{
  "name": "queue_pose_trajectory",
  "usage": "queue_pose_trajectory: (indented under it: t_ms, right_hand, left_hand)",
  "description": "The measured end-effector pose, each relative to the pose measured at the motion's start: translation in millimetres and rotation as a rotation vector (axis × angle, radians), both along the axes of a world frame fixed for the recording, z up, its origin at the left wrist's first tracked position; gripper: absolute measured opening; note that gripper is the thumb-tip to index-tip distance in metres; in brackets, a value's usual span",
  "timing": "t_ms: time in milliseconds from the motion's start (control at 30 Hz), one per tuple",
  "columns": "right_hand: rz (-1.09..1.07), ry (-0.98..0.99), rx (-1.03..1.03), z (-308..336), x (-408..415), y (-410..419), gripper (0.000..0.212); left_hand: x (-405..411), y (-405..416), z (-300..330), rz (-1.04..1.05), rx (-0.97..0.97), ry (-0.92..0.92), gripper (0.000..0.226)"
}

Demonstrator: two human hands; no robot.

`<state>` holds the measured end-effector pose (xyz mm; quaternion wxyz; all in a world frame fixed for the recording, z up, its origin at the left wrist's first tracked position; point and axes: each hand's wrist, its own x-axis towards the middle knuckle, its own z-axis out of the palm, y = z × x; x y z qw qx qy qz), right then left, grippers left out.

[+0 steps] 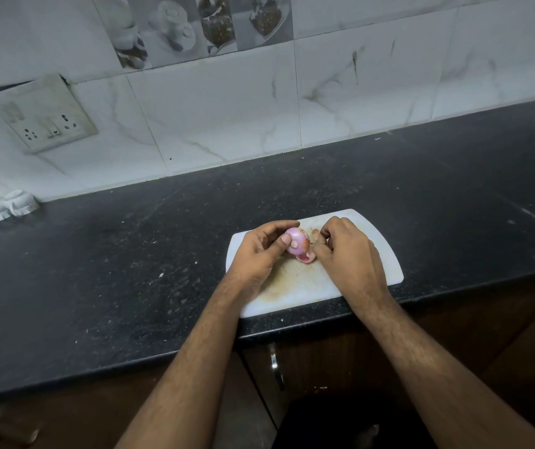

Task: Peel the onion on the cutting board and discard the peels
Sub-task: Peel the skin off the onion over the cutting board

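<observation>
**Pink onion half-stripped above a stained white board**

Head view: pink and glossy where the skin is gone, the onion (296, 242) sits cradled in the left hand (261, 251), thumb pressed across its near side and fingers curled over the top, just above the white cutting board (386, 254). The right hand (347, 254) is bent in against the onion's right side, its fingertips pinching what looks like a flap of skin; the exact pinch is hidden behind the knuckles. A curled reddish peel (305, 258) hangs or lies just under the onion, touching it, and I cannot tell whether it is free.

Risks, as I judge them: the bare surface looks slick, so a hard tug could twist the onion out of the left hand and send it rolling across the black counter (130, 254) or off its front edge, which lies close. A brittle skin may tear short, leaving patches near the root. Loose scraps could drop past the board to the floor, and no bin is visible for them.

Count: one onion, one cutting board, one clear loose-looking peel, two hands. Further off, one wall socket plate (44, 118) and one white ribbed object (0, 209) at the counter's left end.
</observation>
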<state>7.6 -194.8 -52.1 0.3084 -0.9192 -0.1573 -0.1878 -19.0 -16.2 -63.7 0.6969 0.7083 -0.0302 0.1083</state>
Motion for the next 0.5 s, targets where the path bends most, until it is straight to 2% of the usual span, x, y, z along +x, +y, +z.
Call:
queue_pose_trajectory:
  t_ms: [200,300,500]
  right_hand:
    - [0.136,-0.076,0.043,-1.2,-1.5,-0.8,0.029]
    - [0.208,-0.049,0.027,-0.5,-1.6,-1.7,0.036]
    - [0.224,-0.047,0.009,2.1,-4.2,-2.5,0.024]
  left_hand:
    - [1.3,-0.2,0.4,0.044,-0.032,0.014,0.024]
    - [-1.3,-1.3,2.4,0.030,-0.065,0.004,0.026]
    - [-1.1,-1.5,2.4,0.031,-0.033,0.003,0.027]
